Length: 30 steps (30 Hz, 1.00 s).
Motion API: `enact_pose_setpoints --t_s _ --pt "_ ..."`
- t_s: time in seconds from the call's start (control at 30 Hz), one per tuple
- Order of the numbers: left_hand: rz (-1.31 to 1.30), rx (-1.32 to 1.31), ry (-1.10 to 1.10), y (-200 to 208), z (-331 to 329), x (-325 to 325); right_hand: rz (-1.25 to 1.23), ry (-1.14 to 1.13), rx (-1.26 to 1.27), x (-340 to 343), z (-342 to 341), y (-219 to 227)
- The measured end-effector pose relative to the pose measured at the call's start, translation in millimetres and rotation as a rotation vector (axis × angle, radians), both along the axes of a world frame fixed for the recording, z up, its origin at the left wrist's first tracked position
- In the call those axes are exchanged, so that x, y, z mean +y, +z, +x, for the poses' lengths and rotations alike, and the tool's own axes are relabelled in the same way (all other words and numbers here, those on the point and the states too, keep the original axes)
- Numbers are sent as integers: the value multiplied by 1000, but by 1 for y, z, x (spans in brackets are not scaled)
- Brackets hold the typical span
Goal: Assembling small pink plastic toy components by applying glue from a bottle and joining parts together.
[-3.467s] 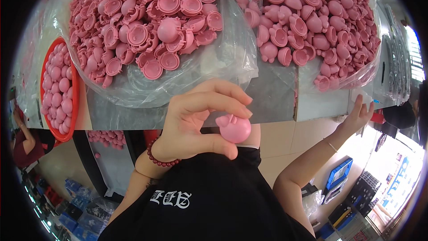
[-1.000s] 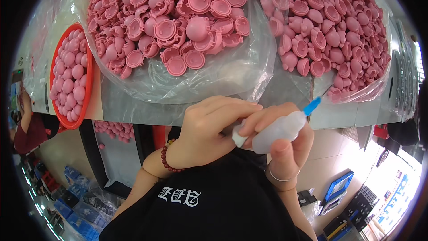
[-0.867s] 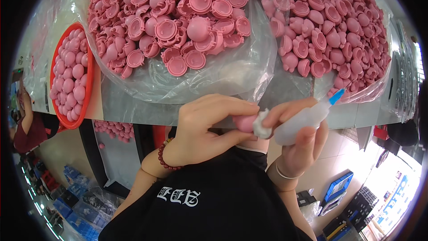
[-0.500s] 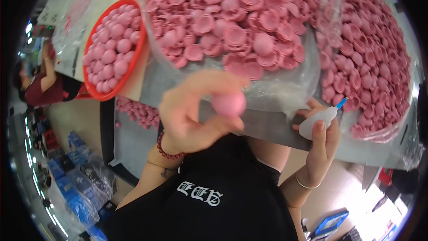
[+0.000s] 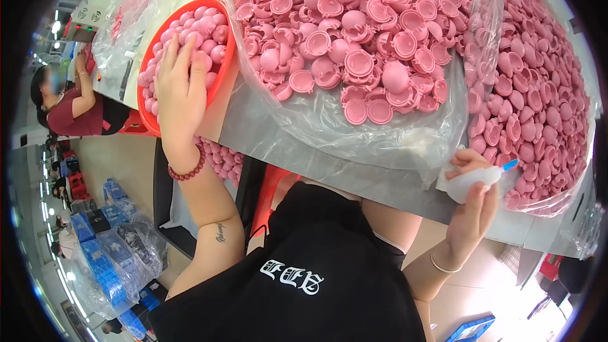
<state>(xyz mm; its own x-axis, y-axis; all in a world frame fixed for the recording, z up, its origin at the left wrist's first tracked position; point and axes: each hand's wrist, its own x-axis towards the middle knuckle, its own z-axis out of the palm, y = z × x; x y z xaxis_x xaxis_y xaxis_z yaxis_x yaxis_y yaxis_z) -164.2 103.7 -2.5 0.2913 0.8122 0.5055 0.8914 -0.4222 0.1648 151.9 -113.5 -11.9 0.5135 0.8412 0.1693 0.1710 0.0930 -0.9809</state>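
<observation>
My left hand (image 5: 177, 88) lies palm down, fingers spread, on the pink balls (image 5: 206, 31) that fill a red round basket (image 5: 229, 57) at the table's left end. No ball shows between its fingers. My right hand (image 5: 472, 215) is at the table's near edge on the right and grips a small translucent squeeze bottle (image 5: 472, 182) with a blue tip, which points toward the right-hand bag. A large clear bag holds a heap of pink half shells (image 5: 354, 31) in the middle of the table.
A second clear bag of pink shells (image 5: 538, 88) fills the right side. The grey table top (image 5: 354, 180) shows along the near edge. More pink parts (image 5: 218, 155) lie under the table. A person in red (image 5: 69, 104) sits far left. Bagged blue boxes (image 5: 107, 266) stand on the floor.
My left hand, which held a pink ball in front of me, has moved up and left onto the red basket. My right hand with the bottle has drawn away to the right table edge.
</observation>
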Motion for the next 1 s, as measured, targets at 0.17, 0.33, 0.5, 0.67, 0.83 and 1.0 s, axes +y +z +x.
enact_pose_setpoints --t_s 0.17,0.33,0.5,0.67,0.83,1.0 --pt "-19 -393 -119 20 46 -39 166 -82 38 9 -8 -8" --pt "-132 -19 -203 13 58 -69 108 -266 321 -15 -11 -9" --pt "-22 -372 -238 12 67 -79 180 -4 -127 -10 -27 16" --pt "-155 -838 -594 11 83 -98 186 0 -29 6 -63 35" --pt "-630 -1002 -876 3 124 -126 317 165 -238 18 -82 42" --pt "-888 -1109 -893 12 118 -131 246 114 -346 13 -71 34"
